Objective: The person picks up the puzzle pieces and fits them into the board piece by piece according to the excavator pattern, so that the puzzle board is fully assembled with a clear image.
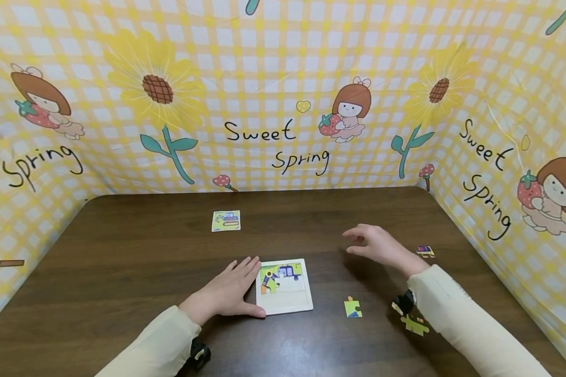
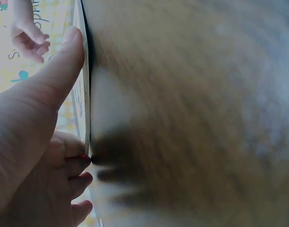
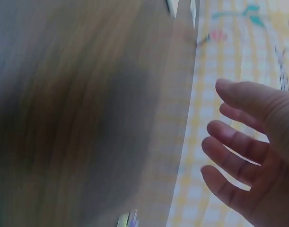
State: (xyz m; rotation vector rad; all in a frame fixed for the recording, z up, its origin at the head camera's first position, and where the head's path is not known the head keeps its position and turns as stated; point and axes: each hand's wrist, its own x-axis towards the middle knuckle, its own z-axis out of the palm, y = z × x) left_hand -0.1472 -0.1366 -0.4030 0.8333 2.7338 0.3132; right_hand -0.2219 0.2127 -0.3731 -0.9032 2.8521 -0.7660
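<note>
A square white puzzle tray [image 1: 290, 302] lies on the table with several joined pieces [image 1: 283, 274], part of a vehicle picture, filling its upper and left side. My left hand [image 1: 231, 289] rests along the tray's left edge, fingers straight, thumb by the near corner. The left wrist view shows the thumb and fingers alongside the thin tray side [image 2: 86, 101]. To the right, my right hand [image 1: 379, 244] is raised over the table with loosely bent fingers and nothing in them. In the right wrist view, its thumb and fingertips are apart.
A green puzzle piece [image 1: 352, 308] lies right of the tray. More pieces [image 1: 415, 325] sit partly hidden under the right wrist, and a purple piece [image 1: 425, 252] lies beyond the right forearm. A picture card [image 1: 226, 221] is farther back. Checked cloth [image 1: 264, 94] walls the table.
</note>
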